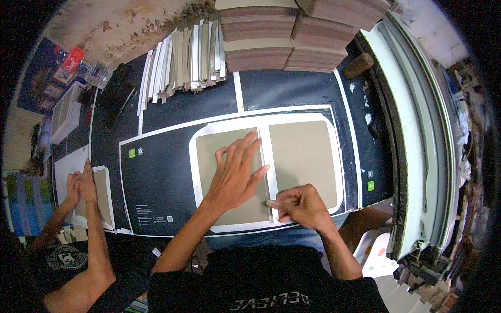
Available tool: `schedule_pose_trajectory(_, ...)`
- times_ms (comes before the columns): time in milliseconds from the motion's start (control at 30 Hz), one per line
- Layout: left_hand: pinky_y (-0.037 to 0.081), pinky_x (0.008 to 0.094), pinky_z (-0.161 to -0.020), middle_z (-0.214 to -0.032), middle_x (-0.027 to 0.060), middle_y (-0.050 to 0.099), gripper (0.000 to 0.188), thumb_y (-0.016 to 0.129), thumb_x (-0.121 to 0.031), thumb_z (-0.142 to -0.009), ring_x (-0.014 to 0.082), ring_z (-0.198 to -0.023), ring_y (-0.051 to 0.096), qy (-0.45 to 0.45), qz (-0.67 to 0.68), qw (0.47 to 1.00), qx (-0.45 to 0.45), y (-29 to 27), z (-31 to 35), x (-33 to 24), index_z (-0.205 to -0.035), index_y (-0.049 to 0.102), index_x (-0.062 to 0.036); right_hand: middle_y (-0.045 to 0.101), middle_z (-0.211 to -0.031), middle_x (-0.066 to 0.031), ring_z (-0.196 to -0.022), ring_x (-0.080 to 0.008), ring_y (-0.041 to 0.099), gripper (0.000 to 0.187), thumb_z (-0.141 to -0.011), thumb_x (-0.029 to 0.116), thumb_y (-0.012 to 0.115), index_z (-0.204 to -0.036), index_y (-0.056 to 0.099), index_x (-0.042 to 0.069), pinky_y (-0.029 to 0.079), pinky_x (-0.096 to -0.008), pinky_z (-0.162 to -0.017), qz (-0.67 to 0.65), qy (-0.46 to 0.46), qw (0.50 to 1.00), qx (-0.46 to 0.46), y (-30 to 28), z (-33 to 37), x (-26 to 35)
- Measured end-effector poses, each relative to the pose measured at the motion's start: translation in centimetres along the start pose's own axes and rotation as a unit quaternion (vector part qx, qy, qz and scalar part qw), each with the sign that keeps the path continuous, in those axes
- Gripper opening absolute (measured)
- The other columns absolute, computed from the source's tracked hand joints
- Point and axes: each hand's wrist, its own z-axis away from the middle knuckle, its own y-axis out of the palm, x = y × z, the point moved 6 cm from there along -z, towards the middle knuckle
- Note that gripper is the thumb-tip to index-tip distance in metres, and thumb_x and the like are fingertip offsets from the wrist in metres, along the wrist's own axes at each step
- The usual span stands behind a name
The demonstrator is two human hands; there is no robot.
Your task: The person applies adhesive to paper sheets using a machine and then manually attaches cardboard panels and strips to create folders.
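Observation:
A white sheet (264,136) with trimmed corners lies before me, bearing two grey-brown boards side by side, the left board (207,148) and the right board (303,151). Between them runs a white gap with a thin strip (270,185) along the left board's edge. My left hand (234,175) is open over the left board, its fingers spread and fingertips close to the strip. Near the lower end of the gap, my right hand (303,204) is closed with thumb and fingers pinched together. What the pinch holds, if anything, is hidden.
Cut strips (182,60) and tall stacks of brown board (261,52) stand at the back of the dark table mat (162,172). A long metal-edged machine (417,130) borders the right. At left, another person's hands (86,182) work on a similar board (103,195). A bottle (94,73) lies behind.

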Motion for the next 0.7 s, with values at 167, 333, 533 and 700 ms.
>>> schedule_pose_trajectory(167, 0.025, 0.0573, -0.108, -0.167, 0.0037, 0.021, 0.067, 0.039, -0.045, -0.105, 0.0331, -0.139, 0.034, 0.031, -0.115, 0.990, 0.074, 0.0, -0.1, -1.2, -0.160, 0.022, -0.0105, 0.064, -0.061, -0.0047, -0.056, -0.0084, 0.061, 0.029, -0.091, 0.020, 0.076, -0.076, 0.071, -0.005, 0.051, -0.0263, -0.051, 0.030, -0.013, 0.999, -0.005, -0.2, -0.5, 0.3)
schedule_pose_trajectory(333, 0.026, 0.0571, -0.107, -0.166, 0.0047, 0.025, 0.066, 0.040, -0.045, -0.105, 0.0326, -0.139, 0.035, 0.028, -0.114, 0.991, 0.066, 0.0, -0.2, -1.3, -0.160, 0.025, -0.0119, 0.064, -0.061, -0.0054, -0.055, -0.0091, 0.061, 0.030, -0.091, 0.020, 0.076, -0.074, 0.070, -0.004, 0.051, -0.0274, -0.051, 0.034, -0.009, 0.999, 0.001, -0.2, -0.7, 0.1)
schedule_pose_trajectory(533, 0.026, 0.0570, -0.107, -0.166, 0.0042, 0.025, 0.065, 0.041, -0.044, -0.104, 0.0324, -0.138, 0.034, 0.022, -0.120, 0.990, 0.068, 0.1, -0.3, -1.3, -0.160, 0.026, -0.0126, 0.068, -0.066, -0.0078, -0.060, -0.0097, 0.065, 0.026, -0.089, 0.018, 0.078, -0.088, 0.074, -0.007, 0.057, -0.0238, -0.053, 0.051, 0.006, 0.999, 0.012, -0.4, -1.1, 0.0)
schedule_pose_trajectory(700, 0.025, 0.0576, -0.107, -0.166, 0.0039, 0.025, 0.065, 0.041, -0.043, -0.104, 0.0326, -0.139, 0.034, 0.020, -0.119, 0.990, 0.075, 0.1, -0.4, -1.4, -0.160, 0.026, -0.0126, 0.069, -0.069, -0.0086, -0.061, -0.0107, 0.066, 0.027, -0.089, 0.018, 0.078, -0.091, 0.073, -0.008, 0.059, -0.0247, -0.054, 0.023, 0.022, 0.999, 0.015, -0.4, -1.1, 0.0)
